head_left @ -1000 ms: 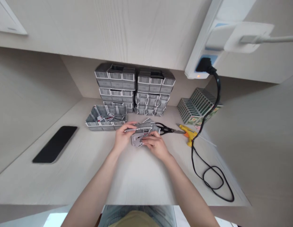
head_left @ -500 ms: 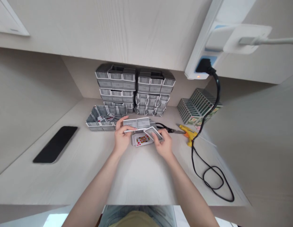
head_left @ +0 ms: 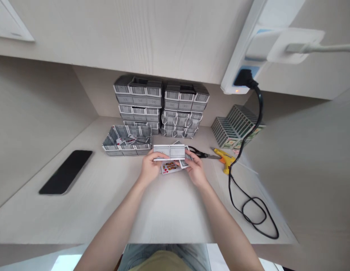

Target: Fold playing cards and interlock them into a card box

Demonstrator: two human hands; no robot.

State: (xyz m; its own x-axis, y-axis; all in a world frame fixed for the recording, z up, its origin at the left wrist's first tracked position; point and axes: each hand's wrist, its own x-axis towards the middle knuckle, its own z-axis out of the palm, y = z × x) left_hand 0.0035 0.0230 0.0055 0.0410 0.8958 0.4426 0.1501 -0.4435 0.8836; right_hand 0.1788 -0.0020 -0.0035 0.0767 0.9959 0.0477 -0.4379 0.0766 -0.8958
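Note:
My left hand (head_left: 151,165) is closed on the left end of a strip of joined playing cards (head_left: 169,152), patterned backs toward me. My right hand (head_left: 195,170) pinches a single playing card (head_left: 185,162) at the strip's right end, its fingers close to or touching the strip. Below them a face-up pile of playing cards (head_left: 169,167), a king of hearts on top, rests on the desk, partly hidden by the strip and the held card. An open box made of cards (head_left: 127,152), with loose card pieces inside, stands just left of my left hand.
Stacked card boxes (head_left: 139,99) line the back wall. Black-handled scissors (head_left: 201,153) and a yellow glue gun (head_left: 226,160) lie right of my hands. Green card boxes (head_left: 234,126) stand at back right. A looped black cable (head_left: 256,214) and a phone (head_left: 66,172) flank the desk.
The strip has moved right and turned more squarely toward me. My right hand has brought its card against or close behind the strip's right end, and the card has tilted.

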